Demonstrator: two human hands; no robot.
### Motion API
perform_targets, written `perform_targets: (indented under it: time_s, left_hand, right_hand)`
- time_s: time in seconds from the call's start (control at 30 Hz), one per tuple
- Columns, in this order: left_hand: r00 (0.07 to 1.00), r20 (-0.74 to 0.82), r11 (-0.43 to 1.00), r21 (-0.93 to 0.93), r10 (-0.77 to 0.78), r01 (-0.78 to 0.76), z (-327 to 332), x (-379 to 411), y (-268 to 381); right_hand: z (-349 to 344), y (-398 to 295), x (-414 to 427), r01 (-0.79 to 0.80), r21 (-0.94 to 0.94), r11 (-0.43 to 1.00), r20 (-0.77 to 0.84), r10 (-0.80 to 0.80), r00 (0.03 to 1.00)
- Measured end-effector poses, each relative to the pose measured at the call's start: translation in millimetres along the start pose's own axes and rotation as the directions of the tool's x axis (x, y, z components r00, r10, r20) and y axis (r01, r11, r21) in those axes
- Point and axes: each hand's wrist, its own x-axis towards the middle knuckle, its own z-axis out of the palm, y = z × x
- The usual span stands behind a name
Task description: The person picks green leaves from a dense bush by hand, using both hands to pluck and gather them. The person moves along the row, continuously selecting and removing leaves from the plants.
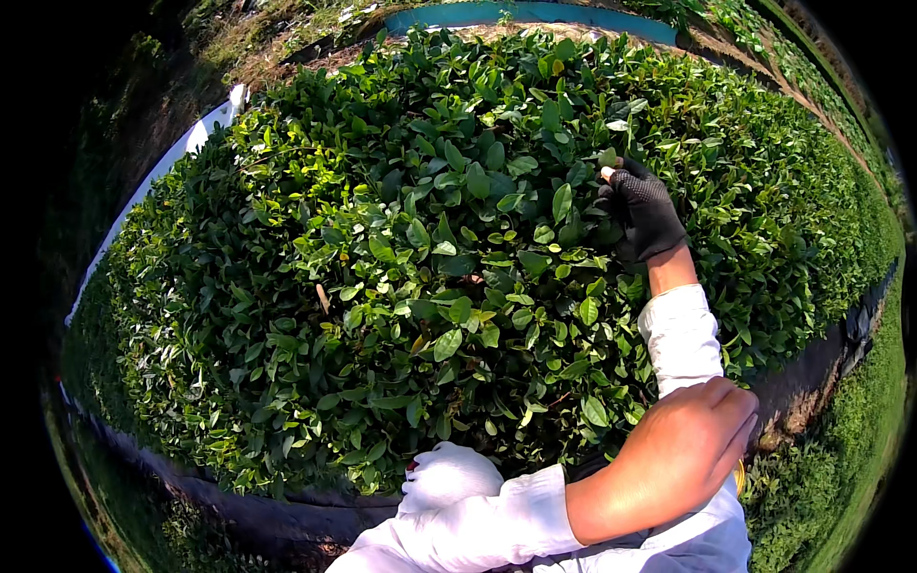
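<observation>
A broad, dense tea bush (448, 344) with glossy green leaves fills the middle of the head view. My right hand (642, 211), in a black fingerless glove, reaches over its far right part. Its bare thumb tip meets a bent finger at a small green leaf (609, 156), which appears pinched there. My left hand (677, 448) is bare and crosses low in front of my body to the right, over my right white sleeve (680, 333). Its fingers bend down and away, so whatever may be in them is hidden.
A long white edge (168, 154) curves along the bush's left side. Beyond the bush lies a teal strip (537, 13). Dark ground sheeting (863, 315) borders the right side, with low green plants (795, 480) below it. White cloth (453, 473) bulges against the near leaves.
</observation>
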Motion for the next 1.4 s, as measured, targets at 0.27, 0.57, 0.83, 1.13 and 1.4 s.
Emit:
perform_targets:
  time_s: [0.27, 0.57, 0.83, 1.13, 1.4]
  left_hand:
    - [0.998, -0.061, 0.995, -0.1, -0.008, 0.002, 7.4, 2.5, 0.3]
    - [0.991, -0.121, 0.998, -0.011, 0.062, -0.064, 0.7, 6.3, 0.4]
    - [0.999, -0.03, 0.998, -0.069, 0.012, -0.014, 6.1, 2.5, 1.7]
    - [1.0, -0.014, 0.994, -0.104, -0.02, 0.019, 8.8, -0.3, -1.5]
    - [0.998, 0.046, 0.999, -0.037, -0.036, 0.038, 12.8, -2.9, 1.0]
  right_hand:
    - [-85.0, 2.1, 124.0, -0.142, -0.593, 0.793, -0.403, -0.14, 0.904]
    - [-45.2, -11.4, 129.9, -0.274, -0.956, 0.101, -0.287, -0.507, 0.813]
    - [-69.1, 5.4, 113.5, -0.027, -0.972, 0.233, -0.149, -0.523, 0.839]
    - [9.8, 33.1, -66.7, -0.126, -0.08, 0.989, -0.082, 0.12, 0.989]
    - [-76.4, -5.2, -36.1, 0.156, 0.029, 0.987, -0.32, -0.138, 0.937]
